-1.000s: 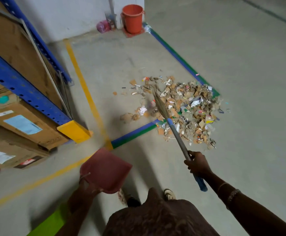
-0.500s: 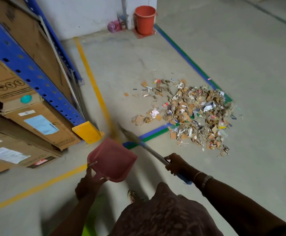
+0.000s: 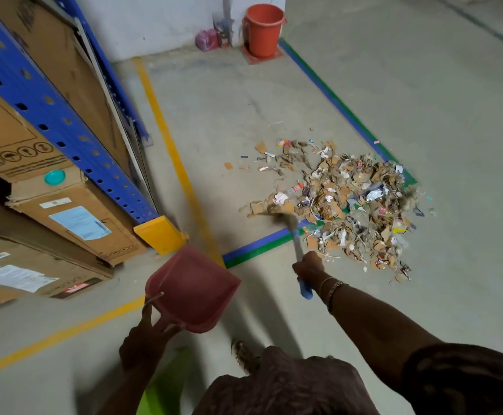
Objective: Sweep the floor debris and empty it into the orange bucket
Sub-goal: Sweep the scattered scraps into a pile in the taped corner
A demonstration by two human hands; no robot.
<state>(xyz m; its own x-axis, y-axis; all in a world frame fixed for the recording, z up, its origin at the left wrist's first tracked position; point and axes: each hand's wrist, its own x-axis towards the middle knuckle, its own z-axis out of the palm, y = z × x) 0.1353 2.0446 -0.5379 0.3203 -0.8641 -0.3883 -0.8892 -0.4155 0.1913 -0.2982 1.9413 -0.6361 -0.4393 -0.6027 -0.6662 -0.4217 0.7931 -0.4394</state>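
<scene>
– On the floor [image 3: 424,115], where's the debris [image 3: 352,202]?
– Heaped over the blue-green tape corner [image 3: 259,245], well apart from the orange bucket [image 3: 263,31] by the far wall.
– And each grip?
– Right grip [image 3: 308,266] is wrapped round the broom [image 3: 297,247], its blurred bristles at the pile's left edge. Left grip [image 3: 148,339] holds the red dustpan [image 3: 193,289].

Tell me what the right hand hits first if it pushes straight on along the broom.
Probably the left edge of the heap of cardboard and paper scraps, where the head of the blue-handled straw broom sits; depth from the right hand is unclear.
</scene>
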